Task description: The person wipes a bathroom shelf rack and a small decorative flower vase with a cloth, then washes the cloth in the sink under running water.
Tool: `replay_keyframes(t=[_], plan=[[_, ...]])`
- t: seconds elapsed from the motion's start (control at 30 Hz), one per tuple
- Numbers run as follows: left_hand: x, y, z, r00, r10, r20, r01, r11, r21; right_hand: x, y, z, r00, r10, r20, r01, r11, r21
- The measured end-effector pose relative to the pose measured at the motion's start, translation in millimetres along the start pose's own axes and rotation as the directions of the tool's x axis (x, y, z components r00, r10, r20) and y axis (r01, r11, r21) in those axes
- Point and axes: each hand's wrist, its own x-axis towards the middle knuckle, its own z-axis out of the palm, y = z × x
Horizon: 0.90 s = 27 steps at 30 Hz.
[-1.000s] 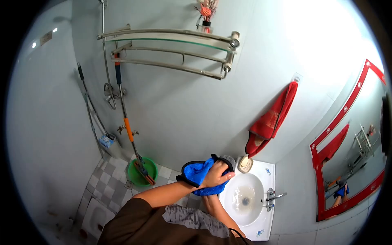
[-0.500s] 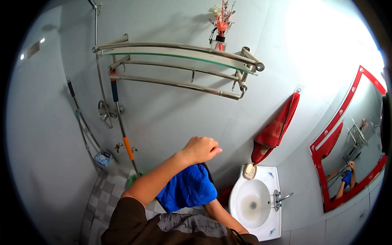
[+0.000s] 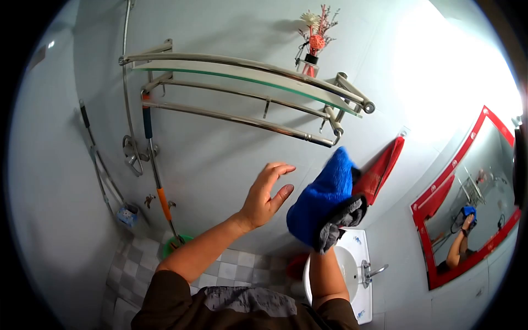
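Observation:
My left hand (image 3: 266,197) is raised in the middle, its thumb and fingers apart and nothing held. To its right, a blue plush cloth (image 3: 320,204) with a grey-and-black fuzzy edge covers my right hand, whose fingers are hidden. My right forearm (image 3: 329,275) rises from below into the cloth, which stays up on that hand. A gap separates my left hand from the cloth. Behind the cloth hangs a red towel (image 3: 385,168), partly covered by it.
Above my hands runs a metal rack (image 3: 236,116) with a glass shelf (image 3: 258,81), bearing a flower diffuser (image 3: 313,49). A white sink (image 3: 360,300) and a red-framed mirror (image 3: 434,264) are at right. A pole with an orange grip (image 3: 164,203) leans at left above a green basin (image 3: 187,240).
The blue cloth has gone up and to the right with my right hand. My left hand has opened from a closed fist and moved off the cloth. The view has shifted slightly.

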Motion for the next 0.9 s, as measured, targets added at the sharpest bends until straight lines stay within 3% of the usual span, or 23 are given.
replay_keyframes(t=[0.03,0.07,0.1,0.13,0.17,0.23,0.3,0.37,0.5,0.57,0.7,0.77,0.9], plan=[[-3,-9,8,1.000,-0.003,-0.017,0.003,1.000,0.017,19,-5,-8,0.985,-0.154,0.079,0.166,0.967,-0.191],[-6,-18,20,0.968,-0.249,0.042,0.246,0.890,-0.384,41,-9,-13,0.945,-0.282,0.164,0.322,0.885,-0.336],[-8,-20,29,0.882,-0.433,0.185,0.429,0.577,-0.695,59,-11,-15,0.891,-0.379,0.249,0.453,0.774,-0.443],[-7,-15,33,0.843,-0.479,0.245,0.481,0.467,-0.742,77,-4,-11,0.864,-0.428,0.264,0.501,0.689,-0.524],[-9,-18,37,0.846,-0.487,0.217,0.468,0.486,-0.738,92,5,-5,0.842,-0.468,0.270,0.528,0.604,-0.598],[-12,-30,43,0.809,-0.534,0.244,0.518,0.453,-0.726,107,30,14,0.852,-0.509,0.119,0.412,0.514,-0.753],[-9,-42,48,0.826,-0.554,0.105,0.467,0.566,-0.679,121,23,21,0.870,-0.461,0.177,0.388,0.418,-0.821],[-9,-49,51,0.826,-0.563,0.008,0.358,0.515,-0.779,128,15,22,0.873,-0.434,0.222,0.418,0.431,-0.800],[-11,-59,48,0.771,-0.622,-0.134,0.276,0.517,-0.810,130,14,23,0.848,-0.452,0.277,0.467,0.387,-0.795],[-14,-72,44,0.799,-0.545,-0.253,0.265,0.698,-0.665,132,12,24,0.841,-0.448,0.304,0.489,0.388,-0.781],[-13,-82,21,0.751,-0.565,-0.342,0.218,0.701,-0.679,138,6,44,0.828,-0.447,0.338,0.515,0.369,-0.773],[-16,-93,7,0.746,-0.500,-0.440,0.178,0.787,-0.591,142,0,61,0.814,-0.465,0.349,0.536,0.369,-0.760],[-23,-102,-32,0.702,-0.499,-0.508,0.092,0.771,-0.630,147,-17,106,0.789,-0.502,0.354,0.564,0.362,-0.742]])
